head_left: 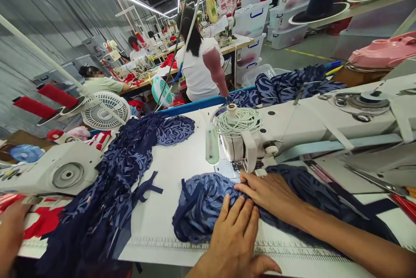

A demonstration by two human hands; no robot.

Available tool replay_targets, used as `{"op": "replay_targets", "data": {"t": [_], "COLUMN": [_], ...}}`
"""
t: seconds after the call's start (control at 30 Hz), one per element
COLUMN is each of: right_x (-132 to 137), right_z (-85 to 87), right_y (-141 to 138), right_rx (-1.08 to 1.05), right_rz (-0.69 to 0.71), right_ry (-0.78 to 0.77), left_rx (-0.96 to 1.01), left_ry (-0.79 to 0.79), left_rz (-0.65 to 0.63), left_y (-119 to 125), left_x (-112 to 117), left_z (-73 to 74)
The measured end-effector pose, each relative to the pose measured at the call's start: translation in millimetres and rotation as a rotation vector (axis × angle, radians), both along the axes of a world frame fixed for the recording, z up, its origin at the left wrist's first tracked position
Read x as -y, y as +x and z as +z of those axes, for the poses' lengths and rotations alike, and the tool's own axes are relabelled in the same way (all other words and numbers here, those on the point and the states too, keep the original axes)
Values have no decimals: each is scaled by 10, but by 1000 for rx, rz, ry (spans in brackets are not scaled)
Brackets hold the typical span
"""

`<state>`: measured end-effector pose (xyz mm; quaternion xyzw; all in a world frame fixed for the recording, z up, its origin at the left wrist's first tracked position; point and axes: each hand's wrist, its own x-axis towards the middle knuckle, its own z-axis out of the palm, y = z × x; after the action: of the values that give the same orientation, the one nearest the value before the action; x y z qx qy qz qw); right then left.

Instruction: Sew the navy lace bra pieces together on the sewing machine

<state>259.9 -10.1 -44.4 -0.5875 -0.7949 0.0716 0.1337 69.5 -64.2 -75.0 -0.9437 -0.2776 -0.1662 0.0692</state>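
My left hand (232, 237) lies flat with fingers spread on a navy lace fabric piece (199, 202) at the front of a white sewing machine (238, 146). Just above it, my right hand (271, 191) is closed on the fabric's edge, its fingertips close beside the presser foot (236, 167). How firmly these fingers pinch is partly hidden. More dark navy fabric (328, 204) runs under my right forearm to the right. A printed ruler (162, 243) crosses the table near its front edge, below the lace piece.
A long heap of navy pieces (113, 174) lies on the left, with a loose strap (147, 187) beside it. Scissors (377, 178) rest at right. At the left edge, a co-worker's hand (13, 230) is by red fabric (45, 221). Navy pieces (279, 85) lie behind the machine.
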Motion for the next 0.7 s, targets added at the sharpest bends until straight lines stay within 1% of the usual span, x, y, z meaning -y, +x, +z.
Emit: {"op": "replay_targets", "data": {"t": [0.1,0.27,0.37,0.43,0.53,0.63,0.7], "right_x": [-63,-60,-50,-57,-73,-40,33], "right_z": [-49,-16,-25,-41,-46,-18,2], "right_y": [-16,-22,-38,-51,-53,2,72], "right_rx": [-8,-1,-2,-11,-32,-71,-100], "right_rz": [-39,-39,-41,-49,-58,-21,14], "right_ry": [-49,-99,-109,-105,-82,-47,-12], "left_rx": [9,-20,16,42,1,-25,-19], "left_ry": [45,93,89,58,-28,-80,-112], "left_rz": [-14,1,29,43,43,53,80], "left_y": [-36,-36,-7,1,-3,9,32], "left_x": [25,31,71,103,144,173,173], "left_z": [-49,-118,-120,-85,15,135,214]}}
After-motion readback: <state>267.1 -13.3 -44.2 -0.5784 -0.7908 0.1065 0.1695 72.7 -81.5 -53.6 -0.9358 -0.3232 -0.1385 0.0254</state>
